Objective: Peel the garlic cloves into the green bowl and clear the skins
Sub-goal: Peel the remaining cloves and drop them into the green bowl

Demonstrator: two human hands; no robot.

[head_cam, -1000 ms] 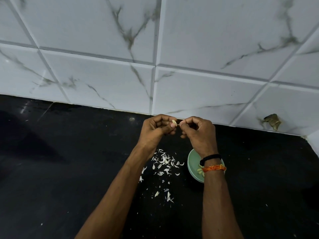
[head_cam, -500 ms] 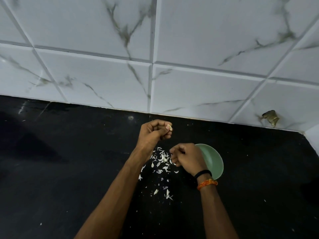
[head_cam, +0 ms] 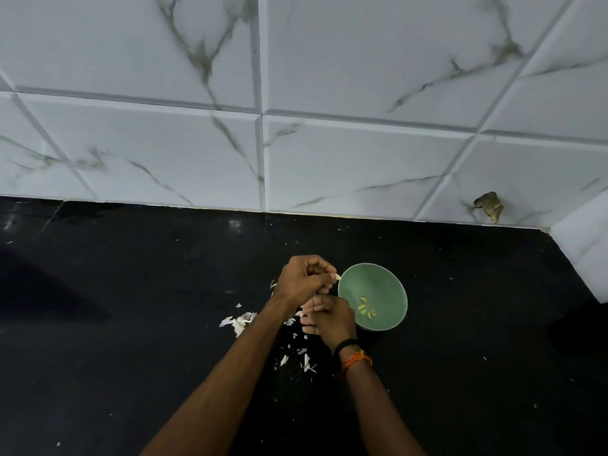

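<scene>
A small green bowl stands on the black counter with several peeled garlic cloves in it. My left hand pinches a pale garlic clove right at the bowl's left rim. Just below it, my right hand hangs with fingers curled down over the heap of skins, beside the bowl. What those fingers hold is hidden. White garlic skins lie scattered left of the hands, and more skins lie between my forearms.
A white marble-tiled wall rises behind the counter. A tiled corner juts out at the right. A brownish lump sticks to the wall low on the right. Tiny skin flecks dot the counter.
My hands parted. The left hand carried the clove down and right to the bowl's rim. The right hand dropped onto the skins beside the bowl, uncovering the cloves inside.
</scene>
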